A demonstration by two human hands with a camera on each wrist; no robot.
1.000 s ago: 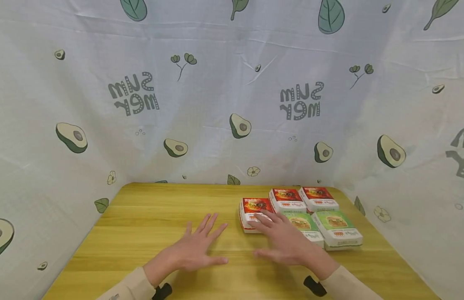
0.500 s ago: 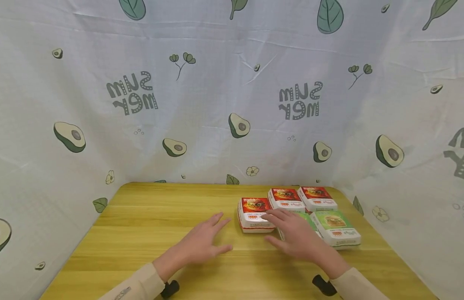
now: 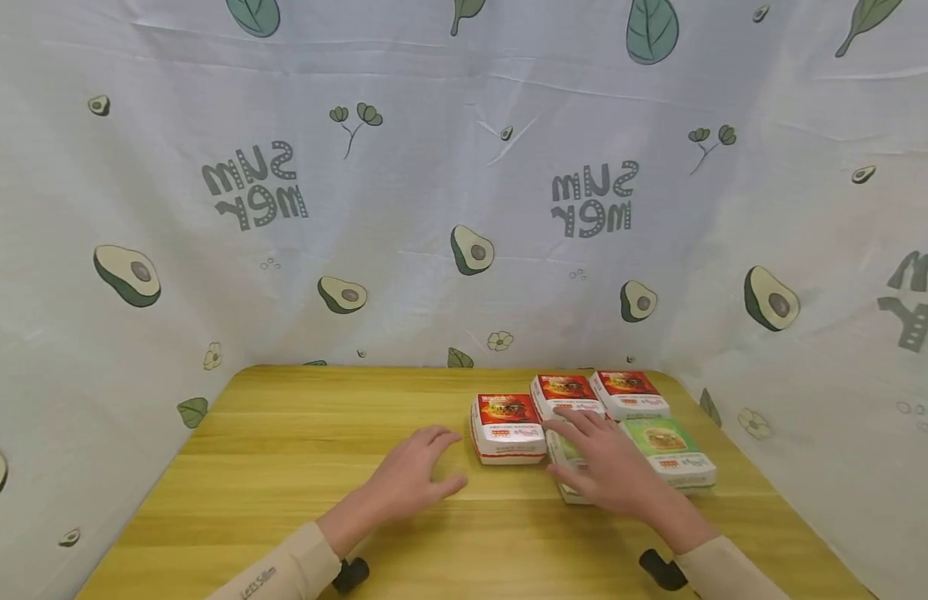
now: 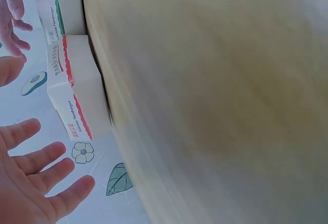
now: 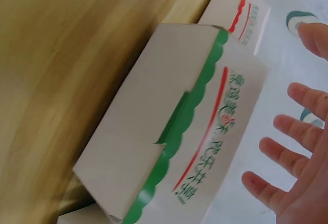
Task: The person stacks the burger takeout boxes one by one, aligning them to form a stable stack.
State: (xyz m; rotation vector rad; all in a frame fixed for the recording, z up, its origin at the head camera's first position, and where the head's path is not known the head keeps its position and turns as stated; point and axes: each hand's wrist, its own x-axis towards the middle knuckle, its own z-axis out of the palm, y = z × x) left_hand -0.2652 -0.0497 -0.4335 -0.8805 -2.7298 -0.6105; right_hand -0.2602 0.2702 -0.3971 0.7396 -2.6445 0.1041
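On the right of the table (image 3: 306, 442), five boxes (image 3: 565, 390) are placed: two behind, two in front, one to the left. A cloth (image 3: 403, 200) is hung behind them.

Backdrop cloth (image 3: 403, 192) read "SUM MER", mirror-reversed, on two lines, gray, two full prints; a third gray fragment was cut off at the right edge. Left sleeve (image 3: 283, 567): small "LetsSlim", best reading, ran along the forearm. Red-trimmed box (image 4: 87, 90) had "Delicious Hamburger" on a side panel, left wrist view. Green-trimmed box (image 5: 138, 101) had "Hamburger" there too, word before it not clear; right wrist view showed green Chinese characters ending 欢乐共享, first few unclear. Lid print on the other boxes (image 3: 669, 450) was too small to read.
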